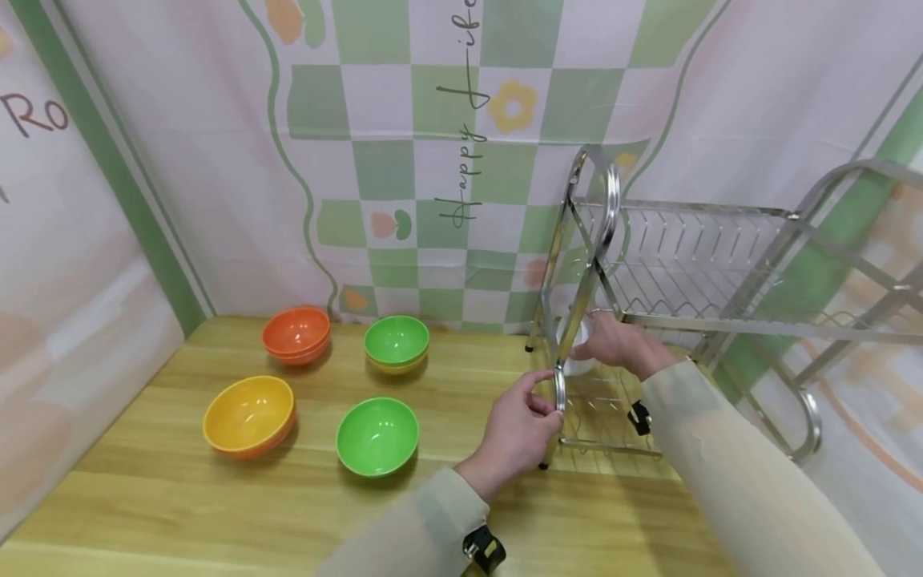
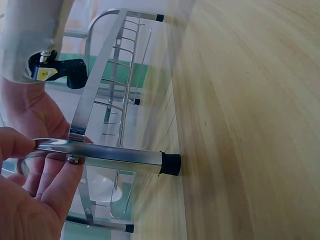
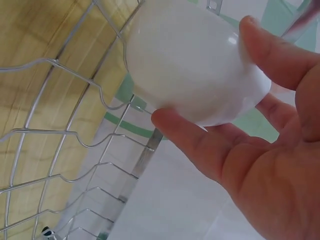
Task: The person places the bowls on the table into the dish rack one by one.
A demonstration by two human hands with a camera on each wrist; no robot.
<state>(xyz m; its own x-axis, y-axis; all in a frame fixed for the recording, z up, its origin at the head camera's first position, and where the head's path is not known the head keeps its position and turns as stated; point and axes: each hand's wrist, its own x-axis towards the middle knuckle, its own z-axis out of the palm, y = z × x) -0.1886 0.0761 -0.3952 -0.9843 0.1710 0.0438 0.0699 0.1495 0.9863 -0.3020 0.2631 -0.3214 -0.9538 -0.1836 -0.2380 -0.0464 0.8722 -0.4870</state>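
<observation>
Checked cloth (image 1: 443, 172) hangs behind wood table (image 1: 159, 497). Left hand (image 1: 515, 429) pinches front left post of metal rack (image 1: 678, 322), thumb against fingers. Right hand (image 1: 616, 344) reaches in under upper shelf (image 1: 671, 280), thumb and fingers round white bowl (image 3: 195, 65). Bowl tilted by lower wires (image 3: 60, 131); contact unclear. Rack's end frame (image 1: 612, 192) partly blocks it, head view. Left on table: orange stack (image 1: 296, 332), yellow-orange stack (image 1: 248, 413), green-yellow stack (image 1: 397, 342), green bowl (image 1: 378, 437).

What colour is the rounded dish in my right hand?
The rounded dish in your right hand is plain white, seen best in the right wrist view.
</observation>
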